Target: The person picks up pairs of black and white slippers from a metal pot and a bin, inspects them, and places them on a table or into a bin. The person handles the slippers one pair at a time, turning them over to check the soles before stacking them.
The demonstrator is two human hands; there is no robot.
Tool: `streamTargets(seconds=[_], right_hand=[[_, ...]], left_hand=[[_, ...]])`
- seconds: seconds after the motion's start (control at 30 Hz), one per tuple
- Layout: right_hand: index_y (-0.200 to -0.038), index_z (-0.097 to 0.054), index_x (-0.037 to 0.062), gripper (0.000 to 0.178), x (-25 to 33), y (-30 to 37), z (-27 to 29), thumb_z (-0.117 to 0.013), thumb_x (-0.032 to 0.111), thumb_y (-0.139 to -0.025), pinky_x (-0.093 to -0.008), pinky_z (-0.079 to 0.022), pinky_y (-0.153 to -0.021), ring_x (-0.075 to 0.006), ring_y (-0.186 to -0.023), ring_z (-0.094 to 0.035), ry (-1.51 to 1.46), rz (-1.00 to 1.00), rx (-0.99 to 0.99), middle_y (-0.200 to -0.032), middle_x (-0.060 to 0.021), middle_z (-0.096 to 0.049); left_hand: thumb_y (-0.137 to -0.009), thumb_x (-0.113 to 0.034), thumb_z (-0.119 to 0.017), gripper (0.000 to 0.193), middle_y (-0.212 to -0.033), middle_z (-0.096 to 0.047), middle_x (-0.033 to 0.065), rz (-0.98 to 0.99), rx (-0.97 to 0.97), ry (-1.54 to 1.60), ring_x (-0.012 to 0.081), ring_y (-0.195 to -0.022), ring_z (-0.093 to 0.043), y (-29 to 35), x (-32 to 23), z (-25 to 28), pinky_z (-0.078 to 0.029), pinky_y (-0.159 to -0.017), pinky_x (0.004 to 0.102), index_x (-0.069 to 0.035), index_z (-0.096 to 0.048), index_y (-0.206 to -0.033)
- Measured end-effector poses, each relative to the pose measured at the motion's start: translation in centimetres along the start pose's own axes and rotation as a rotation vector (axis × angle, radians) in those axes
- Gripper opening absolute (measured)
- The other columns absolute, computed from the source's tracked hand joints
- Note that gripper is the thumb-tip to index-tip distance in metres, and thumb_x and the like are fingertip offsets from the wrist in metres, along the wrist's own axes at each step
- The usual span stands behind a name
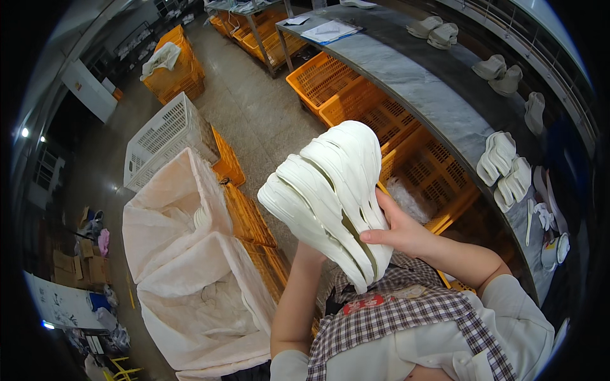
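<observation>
Both my hands hold a thick stack of white foam shoe soles (340, 184) in front of my chest, several pressed side by side. My right hand (400, 228) is closed on the stack's right side, its thumb lying across the edge of one sole. From the left, my left hand (310, 253) grips the stack low down; its fingers are hidden behind the soles. Left of the stack stand crates lined with pale cloth (190, 279), and one or more white soles (199, 218) show inside the farther one.
Along the right, a grey worktable (413, 89) carries paired white soles (505, 168), papers and a blue clipboard (332, 30). Orange crates (432, 171) sit under its edge. Farther left are a white crate (168, 140) and stacked orange crates (175, 70) on the floor.
</observation>
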State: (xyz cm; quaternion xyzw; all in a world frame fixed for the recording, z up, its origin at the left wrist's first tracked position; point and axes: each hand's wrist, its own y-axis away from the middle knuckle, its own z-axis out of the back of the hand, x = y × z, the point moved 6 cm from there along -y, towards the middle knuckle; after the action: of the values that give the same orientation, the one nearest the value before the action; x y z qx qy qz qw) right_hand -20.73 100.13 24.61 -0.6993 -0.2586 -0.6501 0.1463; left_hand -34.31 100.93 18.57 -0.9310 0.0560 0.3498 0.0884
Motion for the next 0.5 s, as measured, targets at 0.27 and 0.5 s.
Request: streamTargets(seconds=[0.27, 0.5], right_hand=[[-0.145, -0.016, -0.0016, 0.087, 0.46, 0.31, 0.17, -0.072, 0.018, -0.081, -0.035, -0.029, -0.108, -0.0215, -0.131, -0.035, -0.112, 0.034, -0.002, -0.143, -0.0148, -0.033], [-0.144, -0.018, -0.0016, 0.085, 0.62, 0.27, 0.43, -0.072, 0.019, -0.081, -0.0355, -0.031, -0.107, -0.0223, -0.13, -0.036, -0.155, 0.058, -0.02, -0.141, -0.0151, -0.035]], left_hand=[[-0.09, -0.021, -0.061, 0.058, -0.132, -0.048, 0.0106, -0.013, 0.013, 0.088, 0.0209, -0.116, -0.052, -0.28, 0.02, -0.31, -0.048, -0.094, 0.0355, -0.002, -0.034, -0.138], [-0.09, -0.021, -0.061, 0.058, -0.133, -0.048, 0.0114, 0.005, -0.008, 0.068, 0.0212, -0.117, -0.052, -0.5, 0.24, -0.56, -0.048, -0.094, 0.0357, -0.002, -0.034, -0.138]])
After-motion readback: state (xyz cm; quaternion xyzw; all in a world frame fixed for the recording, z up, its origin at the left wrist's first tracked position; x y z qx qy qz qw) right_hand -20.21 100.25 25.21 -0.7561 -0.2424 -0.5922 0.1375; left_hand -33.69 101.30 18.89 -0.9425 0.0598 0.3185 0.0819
